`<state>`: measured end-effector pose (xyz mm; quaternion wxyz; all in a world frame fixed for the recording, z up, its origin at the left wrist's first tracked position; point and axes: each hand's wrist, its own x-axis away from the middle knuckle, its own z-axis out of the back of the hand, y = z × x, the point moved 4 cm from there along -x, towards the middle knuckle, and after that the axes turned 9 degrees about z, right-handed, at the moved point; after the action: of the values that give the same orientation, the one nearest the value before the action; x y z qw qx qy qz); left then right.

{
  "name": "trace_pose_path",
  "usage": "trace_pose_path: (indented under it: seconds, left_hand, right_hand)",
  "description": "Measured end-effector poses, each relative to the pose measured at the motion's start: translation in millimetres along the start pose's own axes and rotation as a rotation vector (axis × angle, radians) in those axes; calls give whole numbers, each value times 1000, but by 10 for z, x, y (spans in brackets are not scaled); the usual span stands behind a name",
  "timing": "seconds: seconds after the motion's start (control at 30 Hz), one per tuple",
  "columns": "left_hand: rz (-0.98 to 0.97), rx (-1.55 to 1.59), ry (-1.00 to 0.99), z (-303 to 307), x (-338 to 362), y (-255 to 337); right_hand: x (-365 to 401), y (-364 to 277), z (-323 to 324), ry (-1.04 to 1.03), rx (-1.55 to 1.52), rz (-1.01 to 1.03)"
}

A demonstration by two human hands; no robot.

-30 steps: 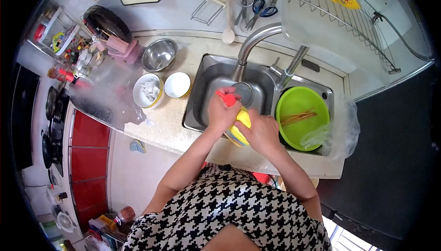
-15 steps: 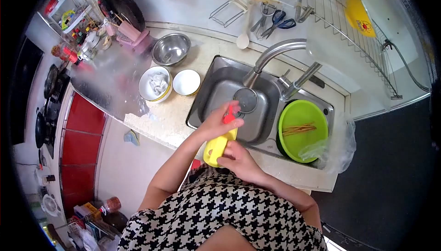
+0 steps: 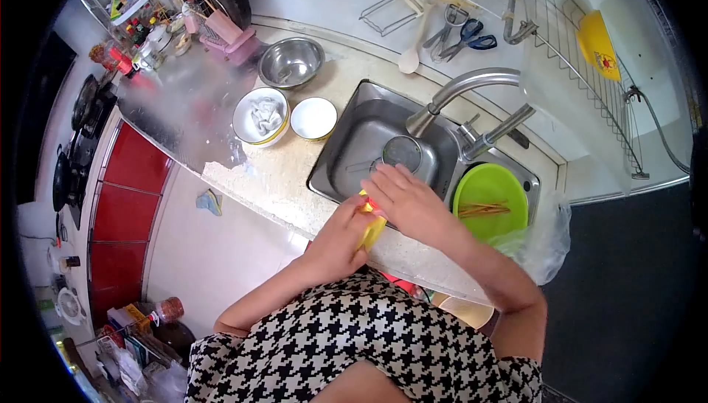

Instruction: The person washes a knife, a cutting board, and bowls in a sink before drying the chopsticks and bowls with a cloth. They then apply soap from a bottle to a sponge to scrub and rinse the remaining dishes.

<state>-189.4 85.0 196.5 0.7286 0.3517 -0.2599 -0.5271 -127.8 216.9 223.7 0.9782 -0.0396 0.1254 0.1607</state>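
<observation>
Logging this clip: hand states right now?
Left hand: closed around the yellow bottle.
Right hand: over the bottle's top; grip cannot be told.

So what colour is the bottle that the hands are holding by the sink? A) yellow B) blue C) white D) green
A: the bottle shows yellow between the left hand, which grips its body, and the right hand, which lies over its top.

Bottle [image 3: 372,232] between your left hand [image 3: 335,239] and right hand [image 3: 409,202] at the sink [image 3: 354,145] front, basin [image 3: 490,182] in its right compartment, two bowls [image 3: 313,118] left, third bowl [image 3: 291,62] behind them.
</observation>
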Motion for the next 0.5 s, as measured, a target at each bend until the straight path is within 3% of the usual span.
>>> trace_pose_path:
  seconds: [0.13,0.23,0.33,0.43,0.5]
  left_hand:
    - [-18,-39,58,-51,27,-28]
    - [66,26,79,-30,29,-28]
    - [157,-32,132,30,60,-11]
    - [156,-33,208,18,30,-53]
    - [155,-49,235,1,24,-93]
  right_hand:
    - [-31,34,-4,-208,111,175]
    - [21,66,14,-321,57,178]
    - [45,113,35,-192,1,250]
    - [14,139,-53,-275,-31,164]
    - [47,104,-111,-141,15,45]
